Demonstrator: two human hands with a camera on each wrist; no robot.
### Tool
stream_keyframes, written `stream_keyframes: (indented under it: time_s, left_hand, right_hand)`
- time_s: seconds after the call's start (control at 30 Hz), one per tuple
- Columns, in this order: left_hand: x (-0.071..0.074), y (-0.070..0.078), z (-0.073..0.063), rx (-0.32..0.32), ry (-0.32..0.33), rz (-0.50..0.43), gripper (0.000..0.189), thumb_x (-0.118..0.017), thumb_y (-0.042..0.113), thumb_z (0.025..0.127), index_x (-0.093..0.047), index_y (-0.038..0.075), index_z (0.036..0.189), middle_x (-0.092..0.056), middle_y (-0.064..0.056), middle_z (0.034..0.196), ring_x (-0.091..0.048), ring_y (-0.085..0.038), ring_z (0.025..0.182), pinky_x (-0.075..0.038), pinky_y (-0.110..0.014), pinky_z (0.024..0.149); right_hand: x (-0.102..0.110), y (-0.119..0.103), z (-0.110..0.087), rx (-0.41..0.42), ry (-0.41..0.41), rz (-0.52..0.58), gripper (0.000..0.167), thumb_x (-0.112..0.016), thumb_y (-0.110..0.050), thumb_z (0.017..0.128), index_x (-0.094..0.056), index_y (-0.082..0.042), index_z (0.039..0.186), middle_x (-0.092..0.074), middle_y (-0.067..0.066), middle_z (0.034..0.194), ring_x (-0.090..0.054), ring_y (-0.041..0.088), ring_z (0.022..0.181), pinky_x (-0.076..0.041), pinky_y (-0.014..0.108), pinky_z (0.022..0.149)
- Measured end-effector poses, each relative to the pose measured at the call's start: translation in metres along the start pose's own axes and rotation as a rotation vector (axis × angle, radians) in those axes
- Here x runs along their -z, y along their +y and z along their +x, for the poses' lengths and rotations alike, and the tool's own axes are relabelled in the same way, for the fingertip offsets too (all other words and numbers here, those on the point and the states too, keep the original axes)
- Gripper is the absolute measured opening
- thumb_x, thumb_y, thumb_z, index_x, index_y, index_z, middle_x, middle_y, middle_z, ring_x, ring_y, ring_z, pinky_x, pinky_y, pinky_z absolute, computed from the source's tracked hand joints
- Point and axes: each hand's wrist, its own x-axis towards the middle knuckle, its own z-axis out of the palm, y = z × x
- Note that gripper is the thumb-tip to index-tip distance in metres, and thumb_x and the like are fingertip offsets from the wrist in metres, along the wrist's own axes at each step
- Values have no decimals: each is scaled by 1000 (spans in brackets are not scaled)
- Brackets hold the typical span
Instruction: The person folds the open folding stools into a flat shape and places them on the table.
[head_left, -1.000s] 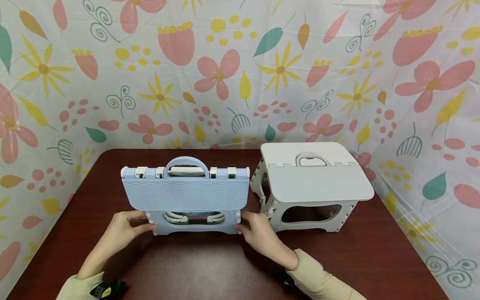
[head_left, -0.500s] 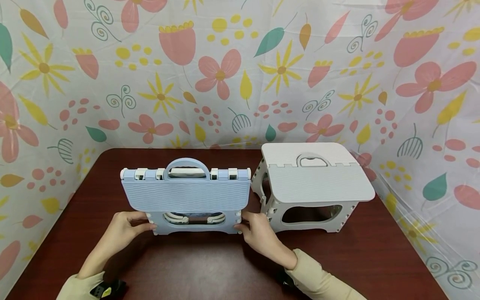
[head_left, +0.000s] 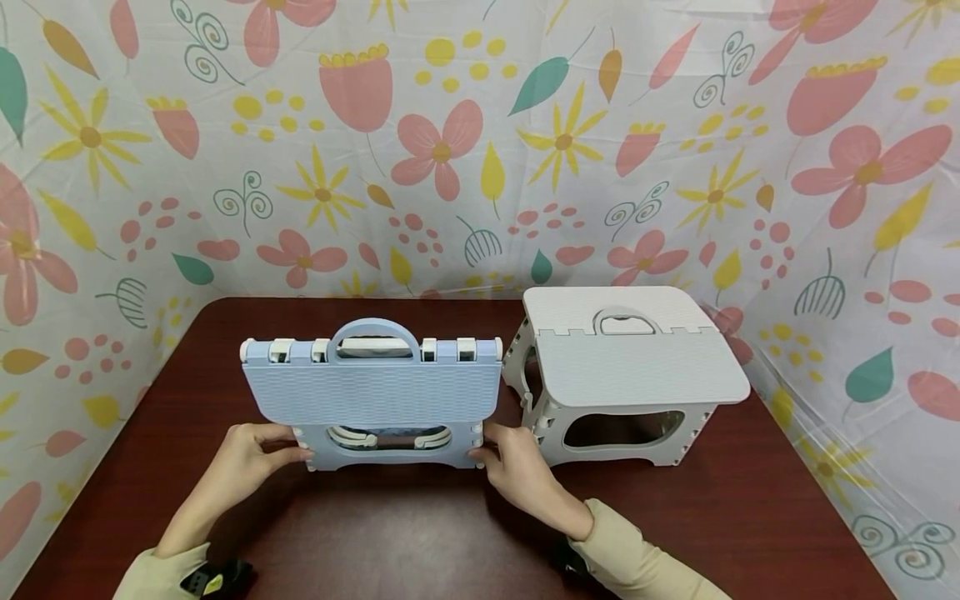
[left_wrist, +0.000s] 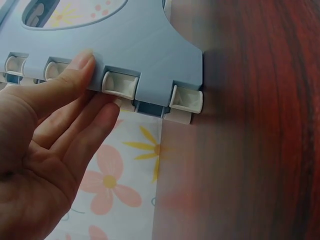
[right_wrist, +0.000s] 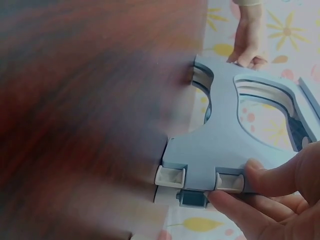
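Note:
A blue folding step stool stands partly folded on the table, its two top halves hanging down from the hinge line and its arched handle upright. At its left side edge my left hand pinches the leg panel between thumb and fingers. My right hand grips the opposite side edge the same way. Up close in the left wrist view, the left thumb lies on the panel beside white hinge pieces, fingers behind. The right wrist view shows the right thumb on the front panel and the fingers behind its edge.
A white folding stool stands unfolded to the right, close beside the blue one and my right hand. Both are on a dark red-brown table. Behind and at the sides hangs a floral-patterned sheet.

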Motion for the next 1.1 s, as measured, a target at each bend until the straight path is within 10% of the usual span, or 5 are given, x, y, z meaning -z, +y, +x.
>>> stream_keyframes:
  time_s: [0.37, 0.77, 1.1]
  left_hand:
    - [1, 1, -2, 102, -17, -66, 17, -82, 12, 74, -76, 11, 90, -75, -2, 85, -65, 2, 74, -54, -23, 63]
    - [1, 1, -3, 98, -33, -76, 27, -82, 15, 75, -74, 8, 100, -75, -7, 94, -66, 3, 81, -54, -21, 67]
    - [6, 3, -4, 132, -14, -23, 33, -85, 27, 72, -74, 15, 101, -75, 0, 94, -64, 5, 84, -53, -22, 72]
  right_hand:
    - [0, 2, -1, 10, -12, 42, 18, -76, -7, 82, -70, -13, 98, -74, -2, 91, -49, -3, 63, -45, 18, 60]
    - [2, -5, -5, 13, -1, -87, 23, -74, -8, 83, -54, -16, 75, -45, -11, 63, -37, -1, 56, -36, 16, 52]
    - [5, -10, -9, 27, 39, -144, 17, -74, -13, 84, -57, -8, 83, -63, -3, 73, -63, 9, 67, -45, 22, 57]
